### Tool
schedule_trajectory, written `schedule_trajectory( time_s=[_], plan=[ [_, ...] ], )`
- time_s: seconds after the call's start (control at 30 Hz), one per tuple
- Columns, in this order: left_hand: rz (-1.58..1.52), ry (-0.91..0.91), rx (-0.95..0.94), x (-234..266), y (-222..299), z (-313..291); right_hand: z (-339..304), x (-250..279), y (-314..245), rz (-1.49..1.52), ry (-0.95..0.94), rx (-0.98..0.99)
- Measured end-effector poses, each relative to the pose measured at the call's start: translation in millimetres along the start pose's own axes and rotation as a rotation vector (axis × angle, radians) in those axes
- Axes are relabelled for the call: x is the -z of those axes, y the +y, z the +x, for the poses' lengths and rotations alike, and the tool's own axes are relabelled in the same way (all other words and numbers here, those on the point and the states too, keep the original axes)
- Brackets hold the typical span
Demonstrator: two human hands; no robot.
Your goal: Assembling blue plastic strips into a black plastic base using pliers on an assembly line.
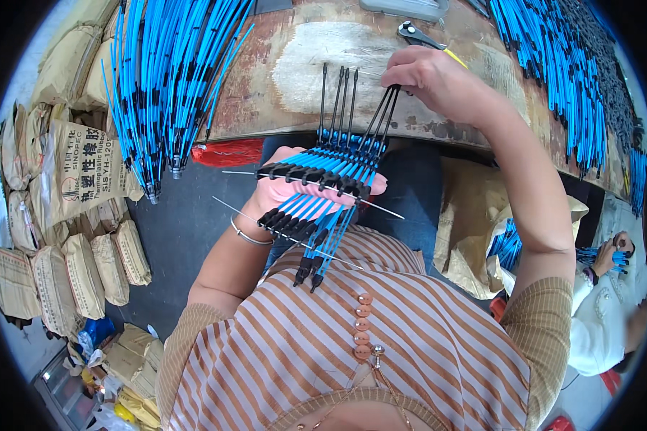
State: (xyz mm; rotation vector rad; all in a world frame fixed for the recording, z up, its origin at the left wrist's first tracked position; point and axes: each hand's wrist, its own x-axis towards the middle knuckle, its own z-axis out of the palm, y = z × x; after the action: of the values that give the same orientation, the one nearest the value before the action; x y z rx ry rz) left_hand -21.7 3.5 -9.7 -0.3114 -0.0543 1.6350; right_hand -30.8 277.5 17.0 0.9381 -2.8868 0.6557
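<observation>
My left hand (274, 191) is closed from below around a fan of slim blue rods (338, 164) with black sleeves and thin black ends. Two thin metal wires cross the fan: the upper wire (388, 210) runs through the black sleeves, the lower wire (230, 207) lies nearer my body. Several black ends stand up past the table edge, some upright, others leaning right. At the tips of the leaning ones, my right hand (438, 79) is closed in a pinch. Whether it also holds a fine wire is hidden by the fingers.
On the worn wooden table (259, 93) lie pliers (418, 34) and a grey tray (406, 7). Blue rod bundles stand left (172, 65) and right (553, 79). Brown paper sacks (79, 169) line the left; an open sack (467, 215) stands right, near a co-worker's hand (611, 255).
</observation>
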Motion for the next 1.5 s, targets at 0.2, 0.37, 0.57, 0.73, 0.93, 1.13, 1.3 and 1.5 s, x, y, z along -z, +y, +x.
schedule_trajectory(
  time_s=[0.2, 0.37, 0.57, 0.73, 0.93, 1.13, 1.3, 1.5],
  plan=[
    [-0.043, 0.015, -0.075, 9, -2, -7, 1, 0, -5, -0.064, -0.061, -0.036],
    [0.336, -0.041, -0.176, 6, -3, -5, 11, 0, -18, -0.164, -0.135, -0.087],
    [0.389, 0.097, -0.179, -24, -14, 2, 5, 0, -18, -0.106, -0.153, -0.129],
    [0.681, 0.377, -0.233, -11, -18, 0, 1, 3, -20, -0.085, -0.095, -0.126],
    [1.556, -0.078, -0.637, -5, -13, 2, 2, 2, -27, -0.089, -0.014, -0.227],
    [1.477, -0.161, -0.719, -8, -11, 5, -2, 0, -20, -0.072, -0.039, -0.189],
    [1.774, -0.251, -0.861, -10, -8, 8, 2, -1, -18, -0.078, -0.114, -0.151],
    [1.694, -0.241, -0.878, -15, -9, 5, 7, 0, -21, -0.041, -0.092, -0.147]
  ],
)
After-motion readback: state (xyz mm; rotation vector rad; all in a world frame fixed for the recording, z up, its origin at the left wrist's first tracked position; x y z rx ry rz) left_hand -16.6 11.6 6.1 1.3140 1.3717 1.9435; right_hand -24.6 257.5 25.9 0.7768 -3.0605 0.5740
